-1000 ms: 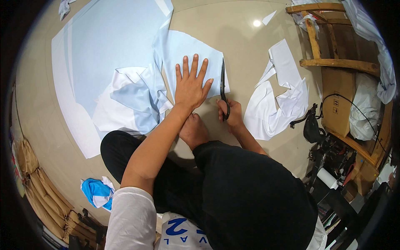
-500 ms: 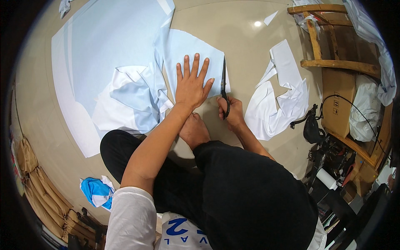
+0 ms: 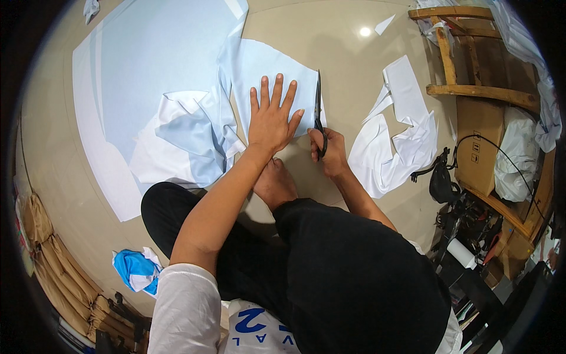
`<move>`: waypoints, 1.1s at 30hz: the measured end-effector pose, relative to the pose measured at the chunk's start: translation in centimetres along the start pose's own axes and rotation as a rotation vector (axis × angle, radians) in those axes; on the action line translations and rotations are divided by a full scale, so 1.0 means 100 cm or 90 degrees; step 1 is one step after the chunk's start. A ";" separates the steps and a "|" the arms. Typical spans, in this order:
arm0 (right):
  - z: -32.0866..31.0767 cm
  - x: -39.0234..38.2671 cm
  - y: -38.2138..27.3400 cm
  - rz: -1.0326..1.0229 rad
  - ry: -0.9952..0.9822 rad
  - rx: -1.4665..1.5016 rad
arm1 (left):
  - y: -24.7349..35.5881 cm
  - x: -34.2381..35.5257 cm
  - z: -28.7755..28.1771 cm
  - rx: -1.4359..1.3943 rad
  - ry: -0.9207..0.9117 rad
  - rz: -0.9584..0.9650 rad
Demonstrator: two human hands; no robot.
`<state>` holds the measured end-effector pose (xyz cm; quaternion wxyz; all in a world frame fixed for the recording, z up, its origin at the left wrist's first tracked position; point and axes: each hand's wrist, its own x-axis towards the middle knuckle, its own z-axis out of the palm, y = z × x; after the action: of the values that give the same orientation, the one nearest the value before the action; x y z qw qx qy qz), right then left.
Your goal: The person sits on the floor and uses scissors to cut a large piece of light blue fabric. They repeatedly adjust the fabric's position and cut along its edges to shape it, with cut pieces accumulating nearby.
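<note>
My left hand (image 3: pixel 272 123) lies flat with fingers spread on a pale blue fabric piece (image 3: pixel 253 65), pressing it to the floor. My right hand (image 3: pixel 331 151) is closed round the handles of black scissors (image 3: pixel 319 112). Their blades point away from me along the right edge of the pale blue piece, and a narrow white strip of fabric (image 3: pixel 323 120) shows just right of them. A larger light blue and white fabric sheet (image 3: pixel 159 53) spreads to the left, with a crumpled part (image 3: pixel 188 138) folded over near my wrist.
White fabric offcuts (image 3: pixel 407 118) lie on the floor to the right, and a small white scrap (image 3: pixel 385 25) lies farther off. A wooden frame (image 3: pixel 448 59) and a cardboard box (image 3: pixel 479 141) stand at the right. A bright blue and white cloth bundle (image 3: pixel 137 270) sits at the lower left.
My right hand has moved slightly away from me with the scissors, whose tips now reach a little farther along the fabric's edge. My left hand has stayed in place.
</note>
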<state>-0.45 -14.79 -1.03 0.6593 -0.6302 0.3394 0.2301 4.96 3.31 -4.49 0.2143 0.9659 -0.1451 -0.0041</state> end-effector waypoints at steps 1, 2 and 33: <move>0.000 0.000 0.000 0.001 0.002 0.001 | 0.000 0.000 0.000 0.002 0.001 0.001; 0.001 0.000 -0.001 0.002 0.004 0.002 | 0.000 0.000 -0.001 0.003 0.002 0.002; -0.113 -0.068 0.120 -0.069 0.259 -0.109 | 0.044 0.276 -0.118 -0.383 0.155 -0.023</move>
<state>-15.49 -23.88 -3.79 0.5330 -0.7345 0.4102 0.0903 31.02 -3.43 9.58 0.5057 0.8551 -0.0936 0.0653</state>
